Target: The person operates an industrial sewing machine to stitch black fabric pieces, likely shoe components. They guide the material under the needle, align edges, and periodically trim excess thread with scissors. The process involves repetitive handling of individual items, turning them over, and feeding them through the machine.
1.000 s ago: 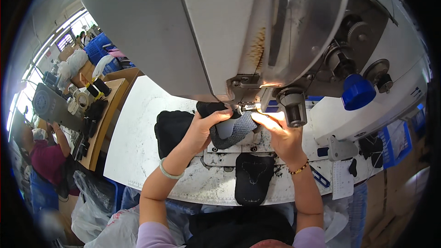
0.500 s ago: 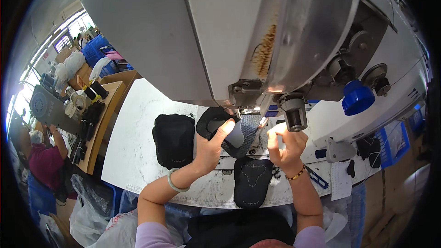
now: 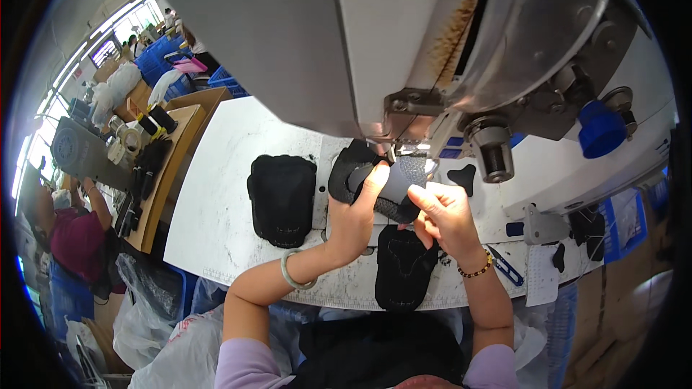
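A curved black and grey fabric piece, which looks like a shoe upper point(image 3: 402, 181), lies under the needle area of a grey sewing machine point(image 3: 281, 50). My left hand point(image 3: 351, 229) grips its near left side, thumb on top and fingers underneath. At its right edge, my right hand point(image 3: 453, 217) is closed, with thumb and forefinger on the fabric. To the left rests a thick black padded piece, perhaps a stack point(image 3: 282, 202). Another black padded piece point(image 3: 404, 274) with pale stitched lines lies nearer to me, below my hands.
Blue-handled thread snips point(image 3: 507, 266) and a white sheet point(image 3: 542, 275) lie right of my right wrist. A small black fabric piece point(image 3: 463, 179) sits beyond that hand. The machine's blue knob point(image 3: 602, 130) hangs at right. A co-worker point(image 3: 76, 241) sits at far left.
My right hand has come left and nearer onto the upper's right edge; before, it was pinched apart from it. My left hand keeps its hold. The whole view has shifted slightly.
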`<action>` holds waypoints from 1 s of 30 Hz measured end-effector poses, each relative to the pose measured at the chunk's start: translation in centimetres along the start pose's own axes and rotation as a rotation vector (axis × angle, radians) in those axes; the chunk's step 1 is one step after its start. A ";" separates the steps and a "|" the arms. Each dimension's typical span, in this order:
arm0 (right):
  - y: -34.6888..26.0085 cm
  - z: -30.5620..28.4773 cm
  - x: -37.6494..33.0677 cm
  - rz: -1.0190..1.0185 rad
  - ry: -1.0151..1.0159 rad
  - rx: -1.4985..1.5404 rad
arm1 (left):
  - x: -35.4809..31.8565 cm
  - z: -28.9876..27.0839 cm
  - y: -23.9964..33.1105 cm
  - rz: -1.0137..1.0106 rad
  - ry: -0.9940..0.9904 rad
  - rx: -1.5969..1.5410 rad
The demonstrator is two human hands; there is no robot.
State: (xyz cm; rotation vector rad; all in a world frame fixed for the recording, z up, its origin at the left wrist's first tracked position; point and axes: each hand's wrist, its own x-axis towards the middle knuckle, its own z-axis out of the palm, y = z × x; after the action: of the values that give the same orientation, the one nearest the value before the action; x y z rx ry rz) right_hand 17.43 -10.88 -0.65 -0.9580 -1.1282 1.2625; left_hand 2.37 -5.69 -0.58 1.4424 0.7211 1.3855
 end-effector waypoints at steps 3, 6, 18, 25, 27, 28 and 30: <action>-0.3 0.4 0.2 -0.009 0.040 -0.017 | 0.2 -1.1 0.2 -0.112 -0.033 -0.059; -0.2 0.7 0.2 -0.047 0.057 -0.052 | -0.1 -4.9 -2.3 0.187 0.036 0.147; -0.8 1.4 0.0 -0.091 0.128 -0.180 | 1.1 -4.8 -0.1 1.241 -0.209 1.180; -0.1 0.7 -0.2 -0.052 0.066 -0.094 | 2.4 -4.3 -0.2 0.895 -0.380 0.839; -0.2 0.8 -0.3 -0.026 0.059 -0.055 | 2.5 -4.3 -0.5 0.851 -0.365 0.778; -0.2 0.8 -0.3 -0.015 0.058 -0.019 | 2.5 -4.4 -0.6 0.854 -0.365 0.770; -0.1 0.9 -0.4 -0.001 0.062 0.020 | 2.5 -4.4 -0.5 0.857 -0.381 0.783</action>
State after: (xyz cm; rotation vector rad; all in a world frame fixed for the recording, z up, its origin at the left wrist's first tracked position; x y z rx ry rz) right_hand 16.58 -11.35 -0.36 -0.9750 -1.0659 1.2330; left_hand -1.33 -2.19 -0.57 2.7743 0.3974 1.4005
